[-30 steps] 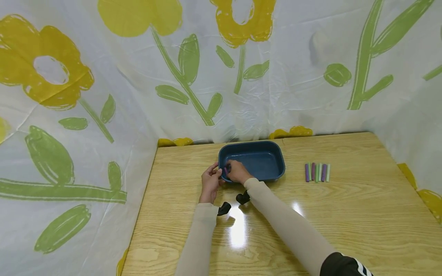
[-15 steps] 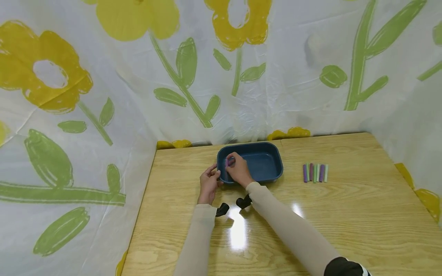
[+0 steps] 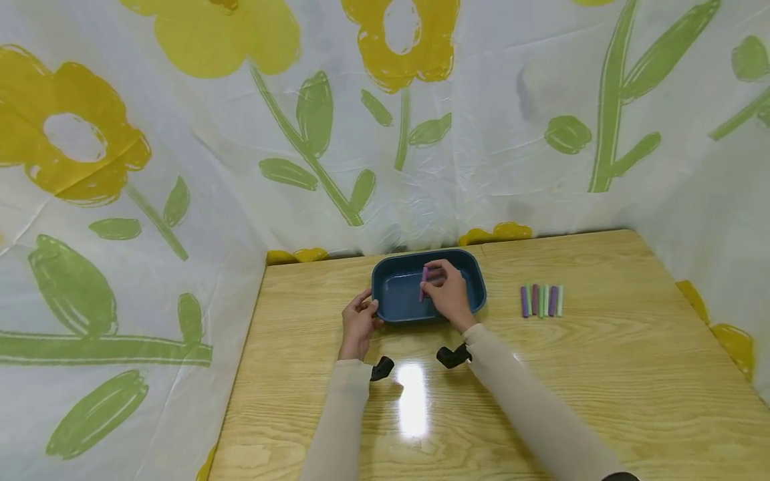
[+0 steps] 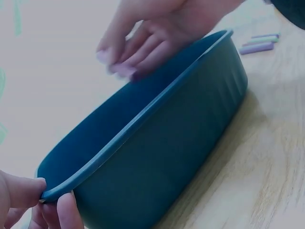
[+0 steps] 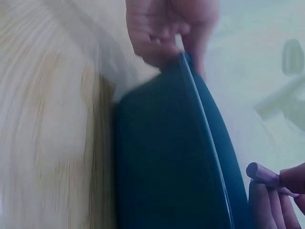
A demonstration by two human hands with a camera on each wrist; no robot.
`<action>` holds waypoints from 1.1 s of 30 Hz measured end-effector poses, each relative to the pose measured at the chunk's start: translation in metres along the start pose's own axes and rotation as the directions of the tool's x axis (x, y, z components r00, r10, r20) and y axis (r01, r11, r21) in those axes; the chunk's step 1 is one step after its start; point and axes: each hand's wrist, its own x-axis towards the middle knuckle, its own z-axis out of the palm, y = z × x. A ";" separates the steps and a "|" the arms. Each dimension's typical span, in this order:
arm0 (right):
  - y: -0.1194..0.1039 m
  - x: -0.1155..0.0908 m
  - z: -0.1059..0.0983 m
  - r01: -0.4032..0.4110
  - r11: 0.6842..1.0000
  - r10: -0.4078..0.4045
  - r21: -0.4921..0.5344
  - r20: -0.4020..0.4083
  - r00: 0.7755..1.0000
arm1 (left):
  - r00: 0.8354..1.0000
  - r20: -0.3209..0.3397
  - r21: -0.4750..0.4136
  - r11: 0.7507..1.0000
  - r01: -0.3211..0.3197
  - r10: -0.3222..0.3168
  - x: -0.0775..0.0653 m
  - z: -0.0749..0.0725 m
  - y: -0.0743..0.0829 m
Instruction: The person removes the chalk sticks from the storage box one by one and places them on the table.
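A dark blue rectangular basin (image 3: pixel 394 300) stands on the wooden table near the back wall. My left hand (image 3: pixel 357 326) grips its rim at the left end, thumb on top and fingers below, as the left wrist view shows close up. Over the middle of the basin, my right hand (image 3: pixel 450 294) pinches a purple chalk stick (image 3: pixel 424 284) between thumb and fingers. In the right wrist view the same chalk stick (image 5: pixel 264 175) shows one round end beyond the fingertips, above the rim. The basin floor is hidden in both wrist views.
Several chalk sticks (image 3: pixel 541 300), purple, green and reddish, lie side by side on the table (image 3: pixel 601 374) right of the basin. A white sheet (image 3: pixel 481 147) with printed yellow flowers hangs behind and to the sides. Black mounts (image 3: pixel 452 357) sit at both wrists.
My right hand has risen from the basin's left end and moved right with the purple chalk stick. My left hand stays at the rim. The head view has shifted slightly.
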 end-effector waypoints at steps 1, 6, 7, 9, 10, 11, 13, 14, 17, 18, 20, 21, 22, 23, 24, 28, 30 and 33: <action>0.001 -0.001 -0.007 -0.003 1.000 0.003 0.006 -0.007 1.000 | 1.000 0.003 0.001 1.000 -0.001 0.001 0.000 0.000 0.000; 0.004 -0.006 -0.041 -0.034 0.998 0.036 0.048 -0.034 0.999 | 1.000 0.013 0.002 1.000 0.004 -0.004 -0.001 -0.001 0.001; 0.005 -0.007 -0.048 -0.038 0.998 0.040 0.057 -0.036 0.999 | 1.000 0.016 0.002 1.000 0.005 -0.005 -0.002 -0.001 0.001; 0.008 -0.009 -0.062 -0.052 0.997 0.055 0.065 -0.042 0.998 | 1.000 0.023 -0.001 1.000 0.006 -0.006 -0.004 -0.001 0.002; 0.009 -0.011 -0.068 -0.061 0.996 0.064 0.066 -0.045 0.997 | 1.000 0.028 -0.002 1.000 0.006 -0.006 -0.005 -0.002 0.003; 0.011 -0.012 -0.075 -0.064 0.996 0.067 0.059 -0.053 0.996 | 0.999 0.035 -0.005 1.000 0.005 -0.005 -0.005 -0.002 0.003; 0.014 -0.014 -0.087 -0.073 0.996 0.077 0.046 -0.071 0.995 | 0.999 0.046 -0.011 1.000 0.006 -0.005 -0.005 -0.002 0.002; 0.015 -0.016 -0.093 -0.077 0.996 0.080 0.042 -0.078 0.994 | 0.999 0.049 -0.014 1.000 0.008 -0.008 -0.005 -0.002 0.003; 0.023 -0.020 -0.110 -0.063 0.998 0.065 0.019 -0.097 0.993 | 0.999 0.049 -0.018 1.000 0.011 -0.010 -0.005 -0.002 0.003; 0.025 -0.021 -0.115 -0.059 0.998 0.060 0.016 -0.101 0.993 | 0.999 0.046 -0.017 1.000 0.011 -0.011 -0.005 -0.001 0.003; 0.029 -0.024 -0.126 -0.050 0.999 0.050 0.006 -0.107 0.993 | 0.999 0.040 -0.013 1.000 0.012 -0.012 -0.005 -0.002 0.002; 0.032 -0.026 -0.131 -0.048 0.999 0.048 0.003 -0.108 0.993 | 0.999 0.037 -0.011 1.000 0.012 -0.011 -0.005 -0.002 0.002; 0.034 -0.027 -0.136 -0.051 0.999 0.050 -0.003 -0.109 0.993 | 0.999 0.035 -0.011 1.000 0.011 -0.011 -0.004 -0.002 0.002; 0.035 -0.029 -0.142 -0.053 0.999 0.052 -0.005 -0.111 0.992 | 0.999 0.033 -0.009 1.000 0.011 -0.011 -0.004 -0.002 0.001; 0.036 -0.031 -0.147 -0.057 0.998 0.056 -0.008 -0.111 0.992 | 0.999 0.031 -0.008 1.000 0.012 -0.012 -0.003 -0.002 0.001; 0.041 -0.037 -0.167 -0.073 0.996 0.065 -0.058 -0.123 0.990 | 1.000 0.024 -0.010 1.000 0.016 -0.016 -0.003 -0.002 0.001; 0.044 -0.040 -0.176 -0.078 0.994 0.066 -0.080 -0.138 0.988 | 1.000 0.021 -0.009 1.000 0.021 -0.021 -0.004 -0.001 0.001; 0.047 -0.046 -0.188 -0.083 0.990 0.064 -0.114 -0.162 0.985 | 0.999 0.021 -0.005 1.000 0.026 -0.026 -0.004 0.000 0.002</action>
